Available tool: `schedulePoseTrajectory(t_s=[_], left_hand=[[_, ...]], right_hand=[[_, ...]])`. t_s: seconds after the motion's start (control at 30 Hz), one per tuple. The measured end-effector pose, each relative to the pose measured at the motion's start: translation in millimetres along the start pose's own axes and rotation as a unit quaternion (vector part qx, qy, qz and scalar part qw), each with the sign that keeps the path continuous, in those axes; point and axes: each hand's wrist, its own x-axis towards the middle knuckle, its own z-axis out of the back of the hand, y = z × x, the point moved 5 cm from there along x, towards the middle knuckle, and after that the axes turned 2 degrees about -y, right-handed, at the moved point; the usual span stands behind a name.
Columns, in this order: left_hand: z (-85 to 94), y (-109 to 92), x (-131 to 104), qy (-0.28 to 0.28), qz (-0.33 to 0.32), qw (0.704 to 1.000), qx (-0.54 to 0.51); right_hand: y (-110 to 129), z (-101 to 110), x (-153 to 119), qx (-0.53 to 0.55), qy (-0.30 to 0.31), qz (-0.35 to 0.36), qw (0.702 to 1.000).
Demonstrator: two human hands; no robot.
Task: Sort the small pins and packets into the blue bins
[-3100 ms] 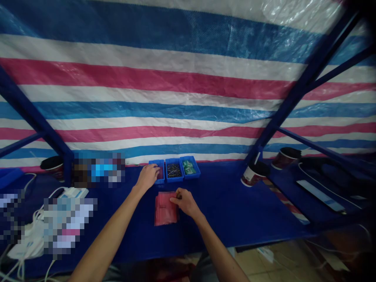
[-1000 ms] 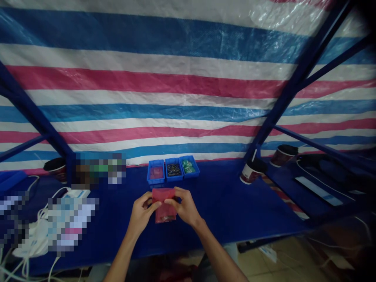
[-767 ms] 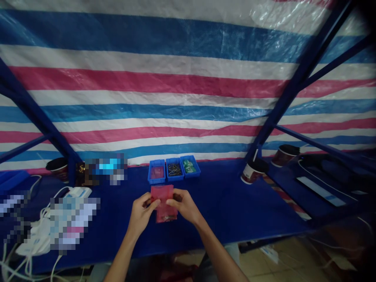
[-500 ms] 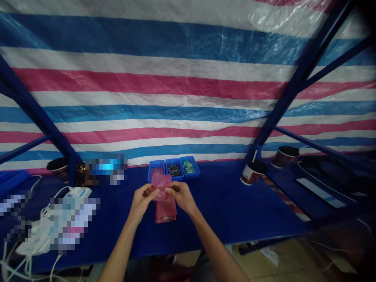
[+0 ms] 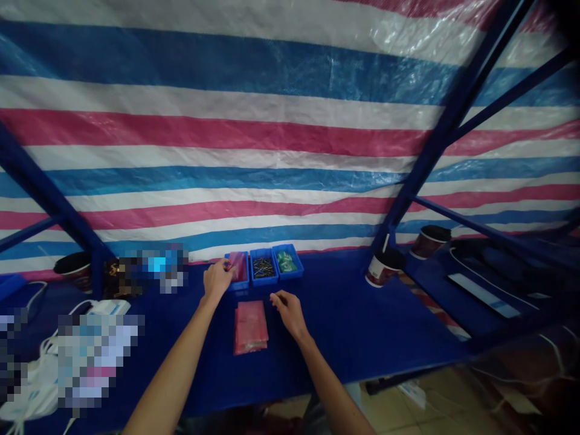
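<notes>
My left hand (image 5: 219, 279) reaches to the left blue bin (image 5: 242, 284), its fingers closed at the edge of the pink plastic bags (image 5: 238, 266) in it. Over the table, right of a stack of pink bags (image 5: 251, 326), my right hand (image 5: 289, 311) has its fingers curled and pinched together; anything between them is too small to make out. The middle blue bin (image 5: 264, 281) holds dark screws or pins (image 5: 263, 267). In the right blue bin (image 5: 290, 275) lie green and white small packets (image 5: 286, 261).
A cup (image 5: 384, 267) stands at the right by the blue frame post (image 5: 410, 187), with another cup (image 5: 430, 241) behind it. White power strips and cables (image 5: 111, 307) lie at the left. A flat pale device (image 5: 483, 295) rests at the far right.
The pink bag held between both hands now lies on the stack. My left hand has moved up to the left bin; my right hand has drawn away to the right of the stack.
</notes>
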Motion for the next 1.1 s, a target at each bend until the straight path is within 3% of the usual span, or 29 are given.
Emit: schedulePoseTrajectory(t_s=[0.13, 0.4, 0.63, 0.7, 0.77, 0.9, 1.0, 1.1], left_hand=[[-1.7, -5, 1, 0.02, -0.027, 0.996, 0.087], [-0.8, -13, 0, 0.071, -0.049, 0.993, 0.084], [23.1, -28, -5, -0.044, -0.129, 0.984, 0.111], [21.1, -34, -3, -0.02, -0.183, 0.978, 0.096], [11.7, -39, -1, 0.039, -0.214, 0.973, 0.079], [-11.1, -41, -1, 0.141, -0.195, 0.968, 0.075], [-15.9, -43, -2, 0.154, -0.19, 0.967, 0.076], [-9.6, -42, -6, 0.145, -0.185, 0.969, 0.074]], right_hand=[[-1, -1, -3, -0.013, -0.003, 0.013, 1.0], [-4, -4, -5, -0.022, -0.001, 0.013, 1.0], [2, -2, -7, -0.022, -0.001, 0.015, 1.0], [3, -2, -7, -0.023, 0.0, 0.016, 1.0], [4, -2, -7, -0.026, 0.001, 0.015, 1.0], [7, -2, -6, -0.038, 0.013, 0.015, 0.999], [9, -4, -6, -0.052, 0.046, 0.014, 0.997], [9, -7, -4, -0.058, 0.073, -0.007, 0.996]])
